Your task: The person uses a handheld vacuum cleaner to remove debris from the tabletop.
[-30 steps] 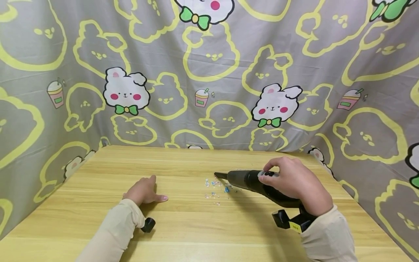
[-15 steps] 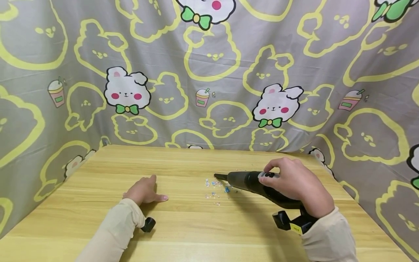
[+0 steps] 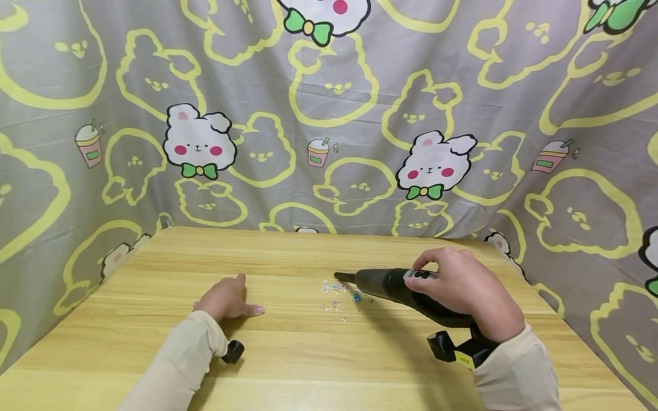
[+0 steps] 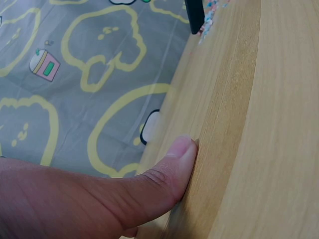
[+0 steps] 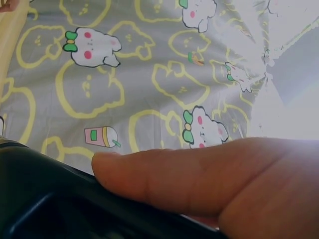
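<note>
My right hand (image 3: pixel 470 285) grips a black handheld vacuum cleaner (image 3: pixel 396 285), thumb and a finger near its top buttons. The narrow nozzle (image 3: pixel 345 277) points left, low over the far side of a scatter of small blue, pink and white paper scraps (image 3: pixel 336 288). In the right wrist view the thumb (image 5: pixel 159 174) lies along the dark body of the vacuum. My left hand (image 3: pixel 224 299) rests on the table to the left of the scraps, holding nothing, with its thumb (image 4: pixel 174 159) stretched out against the wood in the left wrist view.
The wooden table (image 3: pixel 288 354) is bounded at the back and both sides by a grey curtain (image 3: pixel 257 85) with yellow outlines and white cartoon animals. A black wrist camera (image 3: pixel 233 352) juts from the left cuff, another (image 3: pixel 457 348) from the right.
The vacuum's nozzle has shifted very slightly left over the far edge of the scraps. My left hand stays in place.
</note>
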`<state>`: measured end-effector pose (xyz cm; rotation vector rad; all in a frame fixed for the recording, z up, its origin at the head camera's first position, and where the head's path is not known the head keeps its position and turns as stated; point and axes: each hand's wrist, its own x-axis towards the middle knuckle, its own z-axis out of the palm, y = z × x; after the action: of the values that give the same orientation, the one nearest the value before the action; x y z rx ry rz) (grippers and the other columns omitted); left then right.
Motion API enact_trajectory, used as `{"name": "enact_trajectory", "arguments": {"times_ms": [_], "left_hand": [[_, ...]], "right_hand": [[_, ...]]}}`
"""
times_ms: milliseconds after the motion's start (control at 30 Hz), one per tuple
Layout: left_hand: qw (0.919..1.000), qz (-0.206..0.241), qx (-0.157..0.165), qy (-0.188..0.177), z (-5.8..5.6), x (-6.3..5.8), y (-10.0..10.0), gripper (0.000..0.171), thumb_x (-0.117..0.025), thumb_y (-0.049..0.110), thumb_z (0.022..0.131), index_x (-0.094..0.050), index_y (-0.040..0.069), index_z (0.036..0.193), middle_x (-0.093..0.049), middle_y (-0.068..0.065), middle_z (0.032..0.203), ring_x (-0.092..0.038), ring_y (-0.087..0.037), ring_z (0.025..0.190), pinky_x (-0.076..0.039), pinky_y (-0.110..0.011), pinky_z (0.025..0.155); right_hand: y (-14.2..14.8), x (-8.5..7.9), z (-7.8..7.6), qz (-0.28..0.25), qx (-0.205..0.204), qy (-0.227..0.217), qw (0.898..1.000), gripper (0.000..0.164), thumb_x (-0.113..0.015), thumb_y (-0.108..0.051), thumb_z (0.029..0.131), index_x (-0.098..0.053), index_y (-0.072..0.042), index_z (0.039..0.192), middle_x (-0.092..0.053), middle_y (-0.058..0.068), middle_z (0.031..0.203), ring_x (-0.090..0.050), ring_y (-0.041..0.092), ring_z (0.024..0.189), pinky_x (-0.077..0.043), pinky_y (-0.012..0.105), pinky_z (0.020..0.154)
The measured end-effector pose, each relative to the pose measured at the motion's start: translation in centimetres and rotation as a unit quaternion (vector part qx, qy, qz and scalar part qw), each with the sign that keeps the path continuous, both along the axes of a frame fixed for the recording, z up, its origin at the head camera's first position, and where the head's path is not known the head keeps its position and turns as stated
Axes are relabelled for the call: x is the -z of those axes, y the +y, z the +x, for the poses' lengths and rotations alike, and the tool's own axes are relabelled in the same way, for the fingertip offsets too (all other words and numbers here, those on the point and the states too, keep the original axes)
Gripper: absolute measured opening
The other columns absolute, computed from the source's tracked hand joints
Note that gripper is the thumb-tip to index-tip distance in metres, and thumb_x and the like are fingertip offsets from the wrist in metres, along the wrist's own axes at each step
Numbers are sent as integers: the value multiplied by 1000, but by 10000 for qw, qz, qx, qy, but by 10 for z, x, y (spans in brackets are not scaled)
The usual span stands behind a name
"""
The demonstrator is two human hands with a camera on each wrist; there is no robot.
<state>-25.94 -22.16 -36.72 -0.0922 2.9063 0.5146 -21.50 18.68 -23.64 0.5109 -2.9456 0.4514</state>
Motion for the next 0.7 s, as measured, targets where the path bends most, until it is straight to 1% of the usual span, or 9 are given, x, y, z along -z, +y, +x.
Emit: {"name": "enact_trajectory", "arguments": {"times_ms": [133, 300, 500, 700], "left_hand": [[10000, -10, 4, -8, 0, 0, 0, 114, -77, 61, 70, -29, -10, 145, -31, -38, 144, -31, -56, 130, -25, -85, 81], [10000, -6, 21, 21, 0, 0, 0, 114, -77, 61, 70, -29, -10, 145, -32, -38, 143, -32, -56, 130, -25, -85, 81], [10000, -6, 24, 31, 1, -1, 0, 112, -77, 60, 71, -30, -10, 145, -33, -38, 143, -32, -55, 130, -26, -85, 82], [10000, -17, 1, 8, 1, -1, 1, 113, -77, 60, 71, -28, -9, 146, -32, -38, 144, -31, -56, 130, -25, -85, 81]], "right_hand": [[0, 0, 0, -5, -9, -56, 10000, 30, -73, -43, 84, -73, -18, 101, -65, 16, 113, -58, 33, 102, -49, 48, 76], [-1, 0, 1, -21, -30, 0, 10000, 29, -74, -42, 84, -74, -18, 100, -66, 14, 112, -59, 33, 103, -49, 48, 77], [-1, 0, 0, -47, -9, 80, 10000, 28, -73, -40, 84, -74, -17, 101, -65, 16, 112, -59, 34, 104, -49, 50, 79], [1, 1, -2, -36, 43, 107, 9999, 28, -73, -40, 84, -73, -17, 100, -66, 15, 109, -60, 32, 99, -49, 48, 75]]}}
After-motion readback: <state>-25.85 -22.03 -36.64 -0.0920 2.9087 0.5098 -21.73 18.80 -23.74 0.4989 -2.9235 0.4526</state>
